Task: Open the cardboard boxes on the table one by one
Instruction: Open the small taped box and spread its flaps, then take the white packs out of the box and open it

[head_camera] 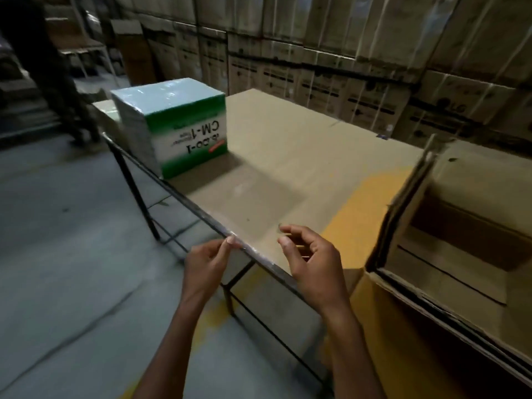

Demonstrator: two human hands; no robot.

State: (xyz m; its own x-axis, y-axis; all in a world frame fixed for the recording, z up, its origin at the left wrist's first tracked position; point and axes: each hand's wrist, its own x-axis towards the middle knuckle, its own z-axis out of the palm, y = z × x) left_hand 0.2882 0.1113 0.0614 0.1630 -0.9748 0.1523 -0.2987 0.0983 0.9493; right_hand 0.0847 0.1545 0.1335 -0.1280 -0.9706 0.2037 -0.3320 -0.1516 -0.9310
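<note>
my left hand [205, 262] rests a fingertip on the near edge of the table [288, 156], and my right hand [309, 256] hovers just above it with fingers loosely curled; neither holds anything. the 1 sealed green and white box [172, 131] stands upright at the far left of the table, ahead and to the left of both hands, so the left hand is nearer. the brown box [460, 220] at my right already stands open.
</note>
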